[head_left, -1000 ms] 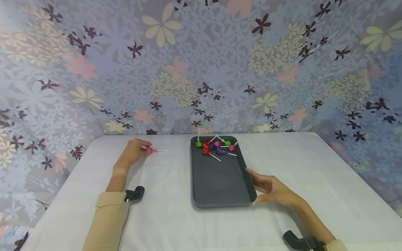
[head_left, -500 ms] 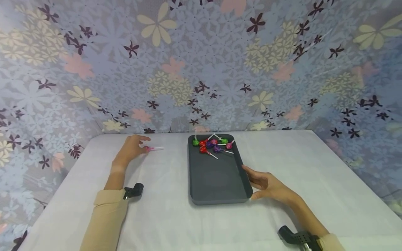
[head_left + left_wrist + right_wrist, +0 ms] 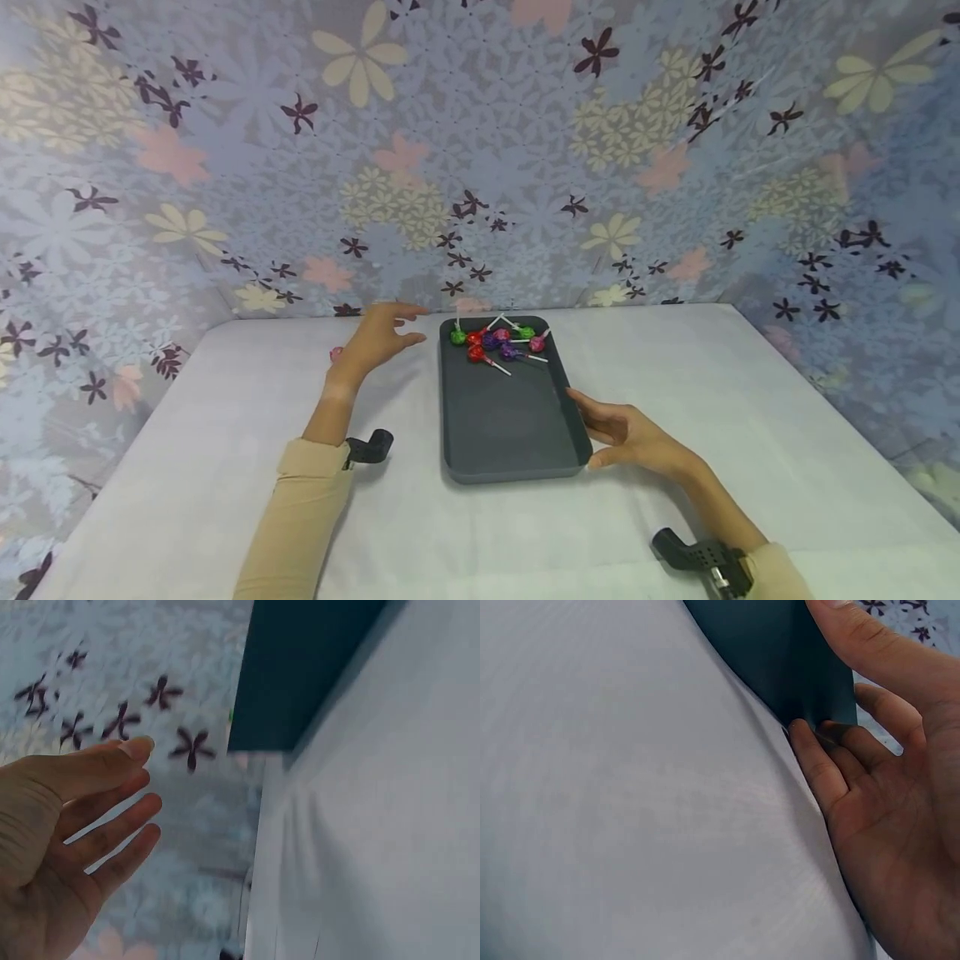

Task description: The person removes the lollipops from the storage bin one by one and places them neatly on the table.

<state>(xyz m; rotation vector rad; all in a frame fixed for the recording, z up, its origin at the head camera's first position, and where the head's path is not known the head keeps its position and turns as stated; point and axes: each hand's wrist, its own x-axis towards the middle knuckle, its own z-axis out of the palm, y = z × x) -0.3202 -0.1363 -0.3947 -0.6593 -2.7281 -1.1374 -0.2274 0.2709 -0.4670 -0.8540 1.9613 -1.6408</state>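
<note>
A dark grey rectangular tray lies on the white-covered table in the head view. Several wrapped lollipops, such as a red lollipop, a purple lollipop and a green lollipop, are gathered at its far end. My left hand is held just left of the tray's far-left corner, thumb and fingers apart, with nothing in it. Behind that wrist a pink lollipop lies on the table, partly hidden. With fingertips and thumb my right hand touches the tray's right side near its front corner.
White cloth covers the table. A wall with floral paper stands behind it, and similar paper continues along both sides. Each wrist carries a black camera mount, the left mount and the right mount.
My left hand has let go of the pink lollipop, leaving it on the table, and has moved right toward the tray. The right hand stays at the tray's side. The head view has shifted slightly.
</note>
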